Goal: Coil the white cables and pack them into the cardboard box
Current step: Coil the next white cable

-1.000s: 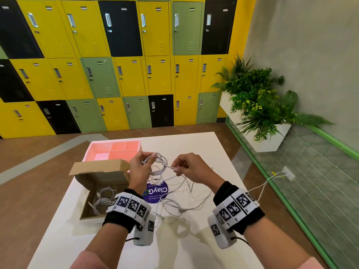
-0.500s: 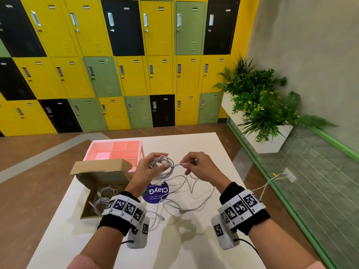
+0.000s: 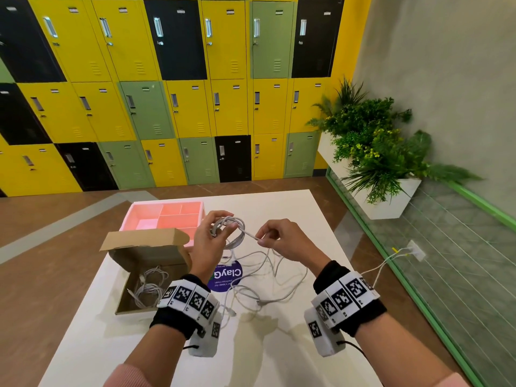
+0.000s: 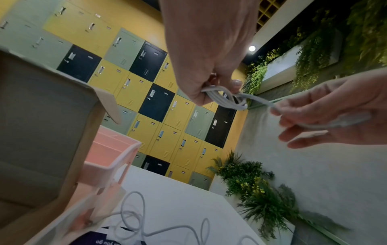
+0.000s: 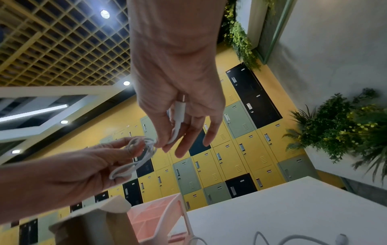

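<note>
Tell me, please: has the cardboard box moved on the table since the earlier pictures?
No. In the head view the cardboard box keeps its place beside the pink tray at the table's left edge; only the camera shifted slightly.

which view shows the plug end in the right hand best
The right wrist view: the plug lies plainly against the right hand. The head view hides it behind the fingers; the left wrist view shows only a blurred white shape.

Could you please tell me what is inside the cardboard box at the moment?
The cardboard box holds a bundle of white cables on its floor. The left wrist hides the near right corner, so anything there cannot be seen.
</note>
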Demonstrator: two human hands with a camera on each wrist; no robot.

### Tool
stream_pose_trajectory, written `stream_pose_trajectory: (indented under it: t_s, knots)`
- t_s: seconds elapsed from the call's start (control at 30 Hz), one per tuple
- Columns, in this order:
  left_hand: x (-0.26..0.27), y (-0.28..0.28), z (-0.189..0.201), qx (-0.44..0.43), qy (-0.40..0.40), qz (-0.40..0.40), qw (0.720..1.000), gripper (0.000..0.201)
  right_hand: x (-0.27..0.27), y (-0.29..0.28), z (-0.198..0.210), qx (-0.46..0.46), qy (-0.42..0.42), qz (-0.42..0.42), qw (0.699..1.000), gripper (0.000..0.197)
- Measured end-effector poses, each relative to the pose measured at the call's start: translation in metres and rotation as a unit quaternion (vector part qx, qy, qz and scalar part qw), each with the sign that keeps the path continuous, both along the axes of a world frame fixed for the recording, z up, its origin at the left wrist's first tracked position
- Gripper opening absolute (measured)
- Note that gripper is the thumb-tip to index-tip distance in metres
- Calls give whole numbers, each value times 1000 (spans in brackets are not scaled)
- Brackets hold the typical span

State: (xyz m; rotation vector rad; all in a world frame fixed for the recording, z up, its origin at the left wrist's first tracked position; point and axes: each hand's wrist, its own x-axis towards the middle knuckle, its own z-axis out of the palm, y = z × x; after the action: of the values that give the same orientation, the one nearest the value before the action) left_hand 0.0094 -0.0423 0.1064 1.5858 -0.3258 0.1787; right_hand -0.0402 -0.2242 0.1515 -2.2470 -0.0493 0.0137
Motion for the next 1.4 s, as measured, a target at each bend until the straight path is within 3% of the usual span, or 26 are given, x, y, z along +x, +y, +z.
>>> stream_pose_trajectory:
  t_s: [0.13, 0.2, 0.33, 0.43, 0.57, 0.63, 0.8, 1.0, 1.17, 1.27, 1.4]
  knots:
    - [-6, -7, -1, -37, 23, -14, 999, 15, 2, 1, -12, -138, -33, -25, 990, 3]
    - [-9, -13, 1, -65, 34, -23, 997, 14, 2, 4, -17, -131, -49, -28, 990, 5]
    - [-15, -23, 5, -127, 84, -45, 987, 24, -1, 14, -23, 33, -49, -88, 994, 3]
    - [-18, -29, 4, -161, 108, -42, 980, 28, -1, 24, -28, 182, -13, -137, 974, 6]
    - [-20, -36, 1, -161, 106, -25, 981, 18, 0, 34, -20, 343, 20, -111, 933, 17]
    - [-20, -38, 0, -147, 97, -13, 984, 18, -2, 36, -16, 377, 22, -88, 922, 22]
    - [-20, -41, 3, -136, 108, -10, 985, 17, -1, 38, -24, 338, -22, -126, 933, 18]
    - [-16, -36, -3, -114, 145, -15, 983, 39, 3, 28, -26, 362, -38, -169, 916, 18]
    - [-10, -37, -12, -115, 218, 3, 969, 61, 2, 27, -27, 346, -28, -169, 923, 21]
    - [-9, -37, -10, -141, 230, 17, 963, 60, 1, 28, -29, 327, -15, -167, 930, 20]
    - [-5, -34, -7, -167, 256, 8, 952, 41, 2, 26, -26, 339, 24, -146, 929, 23]
